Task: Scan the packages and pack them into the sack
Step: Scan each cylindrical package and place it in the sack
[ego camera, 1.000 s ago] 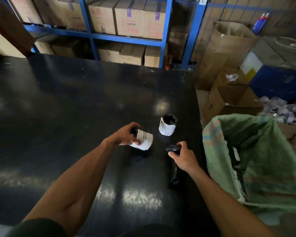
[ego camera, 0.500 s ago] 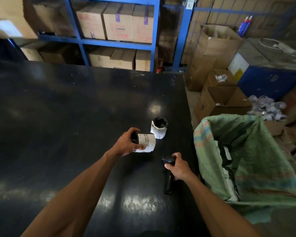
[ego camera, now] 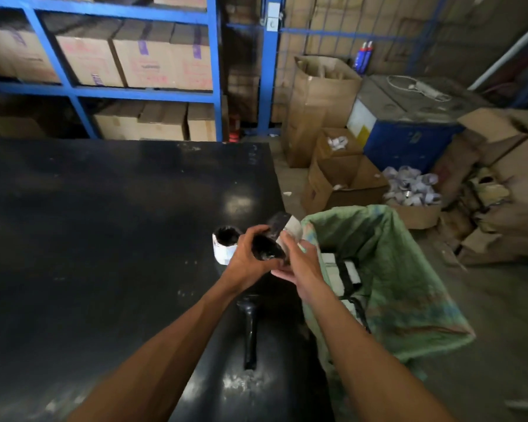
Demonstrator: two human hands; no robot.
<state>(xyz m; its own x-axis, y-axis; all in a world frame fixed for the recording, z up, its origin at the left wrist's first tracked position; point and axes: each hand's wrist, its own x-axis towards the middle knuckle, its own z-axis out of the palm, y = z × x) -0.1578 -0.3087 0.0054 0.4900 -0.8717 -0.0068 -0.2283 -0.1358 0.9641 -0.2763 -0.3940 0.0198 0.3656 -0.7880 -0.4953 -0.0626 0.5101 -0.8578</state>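
Head view: both hands, left hand and right hand, gripping black package, white label unreadable.

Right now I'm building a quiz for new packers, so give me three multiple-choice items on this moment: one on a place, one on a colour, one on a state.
1. Where does the scanner lie?
A. On the black table
B. In the sack
C. On a shelf

2. What colour is the sack?
A. Red
B. Green
C. White

3. How is the dark package held?
A. It lies loose on the table
B. By the left hand alone
C. By both hands

Answers: 1 A, it lies on the tabletop between the forearms. 2 B, its woven cloth is green. 3 C, the left hand and the right hand both grip it beside the sack's mouth.
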